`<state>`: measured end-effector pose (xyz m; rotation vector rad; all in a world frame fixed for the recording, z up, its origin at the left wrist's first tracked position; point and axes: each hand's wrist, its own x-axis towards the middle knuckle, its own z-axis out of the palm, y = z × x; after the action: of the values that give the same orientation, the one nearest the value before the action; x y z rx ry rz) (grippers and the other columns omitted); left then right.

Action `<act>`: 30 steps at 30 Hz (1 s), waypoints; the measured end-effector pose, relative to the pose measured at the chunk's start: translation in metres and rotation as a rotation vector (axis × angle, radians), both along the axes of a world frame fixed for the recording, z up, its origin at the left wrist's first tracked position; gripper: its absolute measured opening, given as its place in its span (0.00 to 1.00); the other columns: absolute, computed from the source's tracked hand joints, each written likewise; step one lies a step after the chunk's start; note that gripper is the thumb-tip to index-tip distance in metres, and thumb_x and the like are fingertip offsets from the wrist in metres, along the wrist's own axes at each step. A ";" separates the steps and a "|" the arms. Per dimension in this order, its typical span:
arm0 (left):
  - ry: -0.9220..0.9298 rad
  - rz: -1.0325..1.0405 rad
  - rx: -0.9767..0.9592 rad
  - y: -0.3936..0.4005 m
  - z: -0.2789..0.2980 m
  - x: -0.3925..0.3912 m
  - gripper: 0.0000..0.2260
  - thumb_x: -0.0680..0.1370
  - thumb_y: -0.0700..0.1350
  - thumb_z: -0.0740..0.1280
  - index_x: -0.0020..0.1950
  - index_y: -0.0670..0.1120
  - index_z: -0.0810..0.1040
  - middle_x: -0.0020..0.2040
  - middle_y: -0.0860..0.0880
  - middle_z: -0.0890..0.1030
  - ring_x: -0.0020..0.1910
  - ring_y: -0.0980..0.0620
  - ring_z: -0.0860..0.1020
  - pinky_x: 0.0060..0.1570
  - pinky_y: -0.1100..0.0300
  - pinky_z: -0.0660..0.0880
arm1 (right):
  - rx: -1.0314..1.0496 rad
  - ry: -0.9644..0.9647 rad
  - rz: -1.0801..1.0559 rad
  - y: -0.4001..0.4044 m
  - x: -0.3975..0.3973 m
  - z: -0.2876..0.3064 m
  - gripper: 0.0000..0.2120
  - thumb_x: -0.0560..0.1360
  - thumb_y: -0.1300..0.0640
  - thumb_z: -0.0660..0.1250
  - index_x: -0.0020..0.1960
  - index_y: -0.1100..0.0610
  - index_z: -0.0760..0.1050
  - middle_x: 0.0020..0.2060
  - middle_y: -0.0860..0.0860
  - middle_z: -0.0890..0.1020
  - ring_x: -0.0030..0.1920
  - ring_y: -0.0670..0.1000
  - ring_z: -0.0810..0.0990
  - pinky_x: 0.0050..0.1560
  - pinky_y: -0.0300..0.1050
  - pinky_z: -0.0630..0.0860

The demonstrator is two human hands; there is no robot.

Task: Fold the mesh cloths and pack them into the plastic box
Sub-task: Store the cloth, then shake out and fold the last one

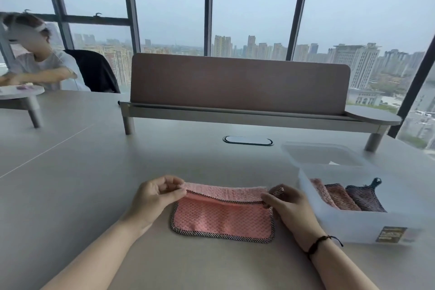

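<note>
The dark-and-gold label [391,234] on the clear plastic box [353,226], just right of the right hand [290,209], was too blurred to read, three folded cloths [347,196] lay inside, and both the right and left hand [156,198] pinched the pink mesh cloth's [223,218] raised far edge between them.

This is a high-rise office. A long shared desk [94,172] carries a privacy screen [237,82]. Tall windows [254,7] overlook city towers [353,63].
</note>
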<state>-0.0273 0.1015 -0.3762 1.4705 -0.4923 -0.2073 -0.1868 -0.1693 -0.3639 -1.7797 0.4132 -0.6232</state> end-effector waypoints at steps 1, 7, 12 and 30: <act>-0.002 -0.026 -0.001 0.005 0.000 -0.005 0.09 0.65 0.34 0.78 0.44 0.41 0.84 0.39 0.44 0.84 0.41 0.52 0.82 0.43 0.67 0.78 | -0.020 0.017 0.019 0.002 -0.006 -0.001 0.08 0.70 0.64 0.76 0.35 0.63 0.79 0.27 0.52 0.81 0.28 0.45 0.75 0.30 0.35 0.70; -0.077 -0.097 0.107 0.018 0.001 -0.023 0.13 0.61 0.46 0.79 0.44 0.46 0.85 0.41 0.42 0.85 0.40 0.53 0.81 0.43 0.65 0.78 | -0.210 0.087 0.132 0.013 -0.031 -0.003 0.06 0.66 0.68 0.74 0.34 0.60 0.80 0.29 0.49 0.81 0.32 0.41 0.76 0.36 0.34 0.72; -0.166 -0.142 0.215 0.014 0.006 -0.034 0.10 0.63 0.47 0.77 0.42 0.45 0.85 0.36 0.44 0.84 0.36 0.53 0.79 0.39 0.62 0.76 | -0.289 0.126 0.114 0.012 -0.030 -0.009 0.05 0.65 0.66 0.73 0.35 0.58 0.79 0.30 0.48 0.81 0.32 0.41 0.75 0.36 0.36 0.72; -0.364 -0.066 0.409 0.012 -0.004 -0.030 0.08 0.67 0.41 0.80 0.39 0.51 0.84 0.32 0.49 0.81 0.30 0.60 0.74 0.35 0.65 0.72 | -0.494 0.127 -0.093 0.019 -0.031 -0.014 0.08 0.66 0.57 0.73 0.39 0.49 0.75 0.29 0.49 0.78 0.33 0.47 0.76 0.34 0.37 0.71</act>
<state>-0.0578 0.1133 -0.3805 1.9060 -0.8288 -0.0939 -0.2173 -0.1502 -0.3782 -2.2893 0.4573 -0.7233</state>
